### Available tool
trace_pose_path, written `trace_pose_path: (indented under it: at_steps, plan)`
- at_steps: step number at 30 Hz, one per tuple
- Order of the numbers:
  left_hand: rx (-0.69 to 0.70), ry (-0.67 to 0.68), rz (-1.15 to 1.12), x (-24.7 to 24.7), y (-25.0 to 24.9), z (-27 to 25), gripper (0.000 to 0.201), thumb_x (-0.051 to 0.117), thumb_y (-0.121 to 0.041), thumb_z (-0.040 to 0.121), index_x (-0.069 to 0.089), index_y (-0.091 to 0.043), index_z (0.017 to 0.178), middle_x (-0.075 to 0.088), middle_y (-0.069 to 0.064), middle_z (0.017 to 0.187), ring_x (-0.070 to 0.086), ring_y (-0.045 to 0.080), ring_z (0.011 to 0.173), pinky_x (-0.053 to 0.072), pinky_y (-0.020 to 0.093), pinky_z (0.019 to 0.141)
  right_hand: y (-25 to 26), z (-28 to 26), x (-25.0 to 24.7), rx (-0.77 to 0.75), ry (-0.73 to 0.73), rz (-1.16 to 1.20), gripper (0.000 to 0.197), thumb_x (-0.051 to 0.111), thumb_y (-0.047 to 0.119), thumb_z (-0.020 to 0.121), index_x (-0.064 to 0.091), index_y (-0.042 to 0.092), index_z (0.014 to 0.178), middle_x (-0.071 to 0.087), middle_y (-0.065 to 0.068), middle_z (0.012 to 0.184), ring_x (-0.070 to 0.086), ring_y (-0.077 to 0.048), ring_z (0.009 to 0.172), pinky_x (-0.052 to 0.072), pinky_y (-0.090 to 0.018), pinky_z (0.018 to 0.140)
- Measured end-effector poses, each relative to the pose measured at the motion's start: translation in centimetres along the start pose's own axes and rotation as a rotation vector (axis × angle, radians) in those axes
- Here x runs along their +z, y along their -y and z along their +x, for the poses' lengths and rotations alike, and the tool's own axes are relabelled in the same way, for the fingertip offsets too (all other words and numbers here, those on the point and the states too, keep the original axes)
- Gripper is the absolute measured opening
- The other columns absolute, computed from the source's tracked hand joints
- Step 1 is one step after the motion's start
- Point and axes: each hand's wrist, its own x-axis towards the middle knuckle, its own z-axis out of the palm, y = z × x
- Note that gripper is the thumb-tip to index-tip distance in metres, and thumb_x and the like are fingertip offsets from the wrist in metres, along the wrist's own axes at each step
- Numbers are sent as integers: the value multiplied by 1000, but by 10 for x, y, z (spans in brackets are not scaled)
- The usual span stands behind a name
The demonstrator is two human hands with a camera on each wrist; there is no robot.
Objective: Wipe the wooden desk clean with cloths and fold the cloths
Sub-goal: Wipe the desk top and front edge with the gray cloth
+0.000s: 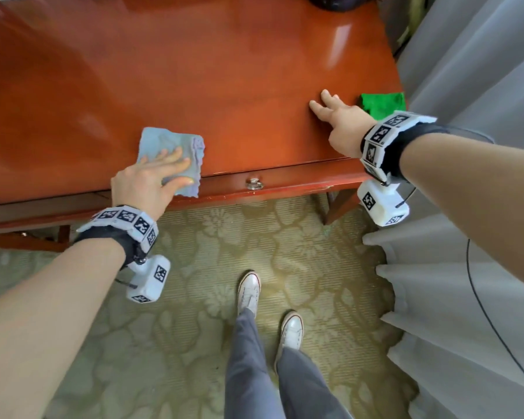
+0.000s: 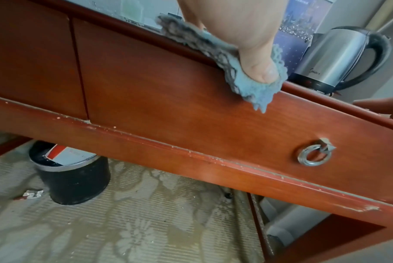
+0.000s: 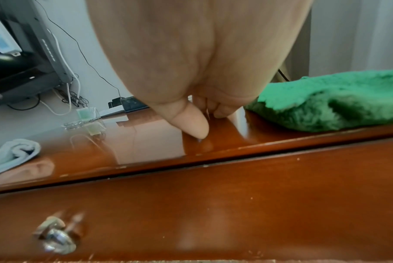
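Observation:
A glossy reddish wooden desk fills the upper part of the head view. A light blue cloth lies at its front edge, one corner hanging over the drawer front. My left hand lies on it with straight fingers, and the thumb presses the cloth down over the edge. My right hand rests flat on bare wood near the right end, fingers spread, holding nothing. A green cloth lies bunched just right of it at the desk's right edge, also visible as a green cloth beside the palm.
A steel kettle stands at the back right of the desk. Grey curtains hang right of the desk. A black bin sits under it on patterned carpet. The drawer has a ring pull. A screen and cables are at the far left.

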Motion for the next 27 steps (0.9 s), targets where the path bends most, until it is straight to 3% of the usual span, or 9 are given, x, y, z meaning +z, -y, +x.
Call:
trace_pose_path:
  at_steps: [4, 7, 11, 13, 14, 16, 18, 22, 27]
  plan:
    - [15, 4, 142, 15, -9, -5, 34, 63, -34, 93, 70, -19, 123, 59, -1, 137, 53, 24, 131, 41, 46, 108, 4, 2, 7, 21, 1, 2, 79, 34, -3, 88, 4, 23, 157, -12, -1, 163, -6, -18, 150, 9, -35, 122]
    - [64, 37, 207, 35, -35, -2, 38, 56, -31, 97, 63, -13, 130, 56, 5, 142, 51, 32, 132, 36, 52, 110, 18, -3, 24, -45, -105, -62, 69, 40, 18, 97, 3, 11, 156, -9, -10, 163, -4, -27, 150, 4, -43, 122]
    - [201, 57, 229, 54, -77, 15, 47, 44, -40, 91, 69, -15, 121, 63, 2, 133, 61, 27, 122, 45, 50, 103, 63, -13, 58, -220, -223, -64, 64, 33, 25, 102, 3, 6, 155, -9, -10, 163, -6, -27, 150, 1, -43, 122]
    - [234, 48, 248, 61, -83, 19, 53, 38, -43, 93, 61, -18, 133, 55, 0, 143, 53, 24, 131, 38, 47, 111, 85, -10, 70, -242, -277, -13, 63, 29, 30, 103, 2, 6, 155, -9, -10, 163, -7, -26, 150, 0, -41, 121]
    - [232, 53, 293, 66, -80, 17, 54, 37, -42, 97, 49, -18, 144, 44, 0, 152, 42, 21, 140, 30, 45, 117, 93, -9, 75, -236, -296, 14, 63, 26, 34, 104, 2, 7, 155, -8, -9, 163, -7, -26, 150, -1, -40, 120]
    - [196, 74, 414, 71, -64, 10, 64, 42, -35, 102, 18, -12, 156, 18, 4, 164, 19, 19, 150, 16, 43, 122, 104, -4, 83, -225, -319, 31, 65, 24, 40, 104, 1, 7, 155, -8, -9, 163, -6, -25, 150, -2, -39, 121]
    - [133, 66, 471, 63, -40, 4, 74, 45, -36, 101, 6, -7, 156, 8, 9, 165, 11, 21, 152, 12, 42, 123, 108, 0, 91, -217, -328, -11, 68, 23, 43, 103, -2, 7, 155, -7, -11, 163, -5, -26, 150, -1, -41, 122]
    - [42, 123, 464, 21, 36, -14, 75, 44, -41, 100, 6, -9, 157, 7, 8, 165, 9, 20, 152, 10, 40, 124, 109, 1, 106, -151, -331, -242, 70, 14, 50, 101, -4, 10, 155, -5, -11, 163, -2, -28, 150, 2, -47, 122]
    - [-144, 138, 494, -43, 160, -50, 73, 47, -36, 100, 8, -15, 158, 5, 1, 166, 4, 16, 152, 6, 39, 124, 125, -4, 106, -118, -357, -258, 66, 17, 46, 102, 1, 11, 156, -5, -9, 163, -4, -27, 150, 1, -52, 120]
